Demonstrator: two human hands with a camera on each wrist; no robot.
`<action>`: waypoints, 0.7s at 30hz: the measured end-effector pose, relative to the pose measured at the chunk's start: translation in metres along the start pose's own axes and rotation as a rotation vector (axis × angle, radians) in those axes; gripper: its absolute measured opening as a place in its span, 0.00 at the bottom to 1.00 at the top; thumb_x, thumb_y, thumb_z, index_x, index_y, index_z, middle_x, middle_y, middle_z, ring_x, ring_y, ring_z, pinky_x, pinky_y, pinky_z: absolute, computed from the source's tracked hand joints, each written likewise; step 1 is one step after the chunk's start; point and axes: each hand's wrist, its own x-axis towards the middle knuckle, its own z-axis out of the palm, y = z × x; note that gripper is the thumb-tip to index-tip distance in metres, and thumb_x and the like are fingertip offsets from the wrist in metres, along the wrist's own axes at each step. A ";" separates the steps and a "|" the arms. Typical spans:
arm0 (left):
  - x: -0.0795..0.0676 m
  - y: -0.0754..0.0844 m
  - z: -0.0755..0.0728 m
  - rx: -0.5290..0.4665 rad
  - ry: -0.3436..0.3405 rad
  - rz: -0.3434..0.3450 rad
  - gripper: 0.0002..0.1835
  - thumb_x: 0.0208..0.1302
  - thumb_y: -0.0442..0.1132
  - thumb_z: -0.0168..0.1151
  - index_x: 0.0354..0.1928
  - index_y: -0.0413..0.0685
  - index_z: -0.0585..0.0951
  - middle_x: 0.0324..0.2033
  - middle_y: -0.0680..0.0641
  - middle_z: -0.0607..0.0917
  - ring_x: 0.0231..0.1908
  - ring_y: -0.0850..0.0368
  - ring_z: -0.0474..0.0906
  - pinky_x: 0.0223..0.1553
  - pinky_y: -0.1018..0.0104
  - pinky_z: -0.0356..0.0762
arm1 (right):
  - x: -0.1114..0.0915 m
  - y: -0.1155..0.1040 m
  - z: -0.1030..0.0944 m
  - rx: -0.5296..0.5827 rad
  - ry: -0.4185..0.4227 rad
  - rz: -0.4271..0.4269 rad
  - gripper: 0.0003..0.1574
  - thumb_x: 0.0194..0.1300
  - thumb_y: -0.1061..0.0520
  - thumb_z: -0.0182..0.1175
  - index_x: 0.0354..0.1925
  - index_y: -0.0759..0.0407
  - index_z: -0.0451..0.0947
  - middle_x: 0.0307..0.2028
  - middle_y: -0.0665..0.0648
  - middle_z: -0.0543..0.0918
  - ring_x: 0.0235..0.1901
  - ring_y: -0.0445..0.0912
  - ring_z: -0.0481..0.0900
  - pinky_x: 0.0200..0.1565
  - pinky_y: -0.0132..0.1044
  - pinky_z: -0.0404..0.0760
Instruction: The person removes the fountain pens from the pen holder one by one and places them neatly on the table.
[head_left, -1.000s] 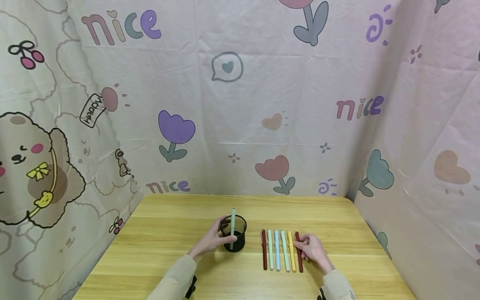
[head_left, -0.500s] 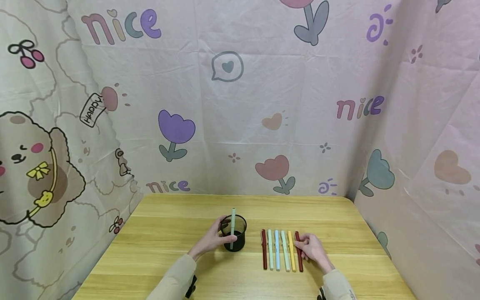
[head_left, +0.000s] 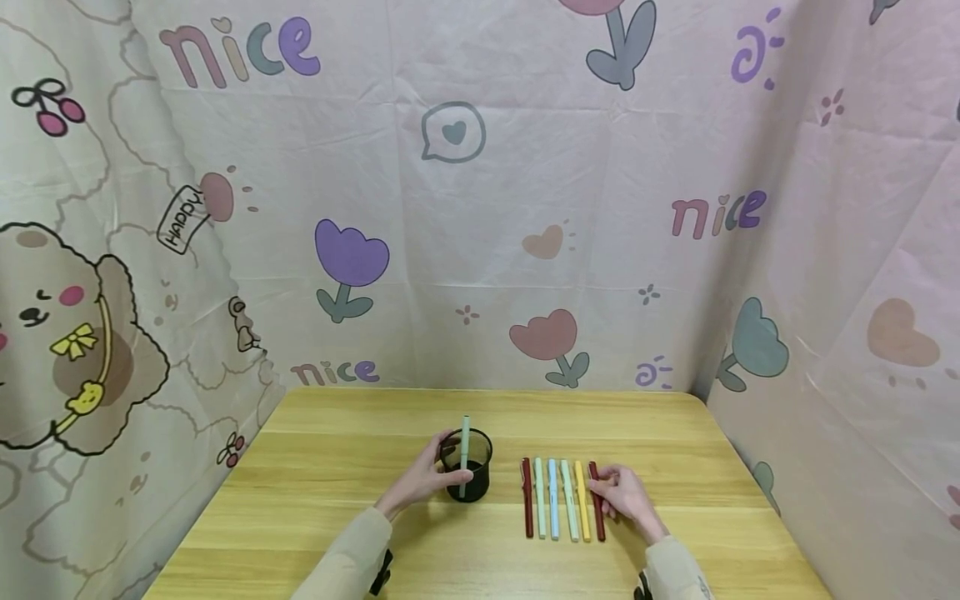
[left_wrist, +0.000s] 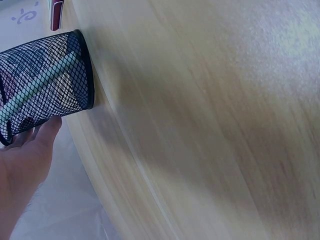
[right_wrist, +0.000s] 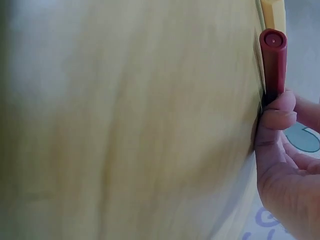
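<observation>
My left hand [head_left: 427,481] grips a black mesh pen cup [head_left: 480,485] standing on the table, its thumb along the near side. One pale green pen [head_left: 466,435] leans upright in the cup, and shows through the mesh in the left wrist view. To the right lies a row of pens: dark red [head_left: 528,508], mint [head_left: 540,504], light blue [head_left: 554,504], another mint [head_left: 571,504], yellow [head_left: 583,504]. At the row's right end, my right hand [head_left: 628,500] pinches a second dark red pen [head_left: 599,527], which lies on the table; its end [right_wrist: 274,47] faces the right wrist camera.
The wooden table [head_left: 360,442] carries the cup and pens. Behind it and at both sides hangs a printed cloth [head_left: 450,250] with flowers and lettering. A gap of bare wood lies between the cup and the row.
</observation>
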 end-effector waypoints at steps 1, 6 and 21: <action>0.000 0.000 0.000 -0.002 0.001 0.003 0.53 0.63 0.49 0.71 0.79 0.39 0.49 0.75 0.32 0.61 0.76 0.30 0.53 0.73 0.33 0.60 | 0.000 0.000 0.000 0.022 -0.001 0.007 0.23 0.66 0.62 0.66 0.52 0.77 0.73 0.22 0.58 0.79 0.13 0.42 0.72 0.15 0.31 0.73; 0.001 -0.001 0.000 -0.005 0.000 0.000 0.53 0.63 0.49 0.71 0.79 0.40 0.49 0.75 0.33 0.61 0.76 0.30 0.53 0.73 0.34 0.60 | 0.003 0.001 -0.002 0.088 0.002 0.007 0.24 0.67 0.62 0.65 0.55 0.76 0.71 0.24 0.58 0.81 0.13 0.40 0.71 0.15 0.29 0.71; 0.000 0.002 0.001 0.011 0.009 -0.018 0.51 0.63 0.48 0.71 0.78 0.40 0.51 0.75 0.33 0.61 0.76 0.30 0.52 0.73 0.33 0.61 | 0.016 -0.056 0.037 0.176 -0.039 -0.166 0.24 0.66 0.61 0.65 0.56 0.73 0.74 0.35 0.62 0.82 0.24 0.45 0.78 0.24 0.31 0.80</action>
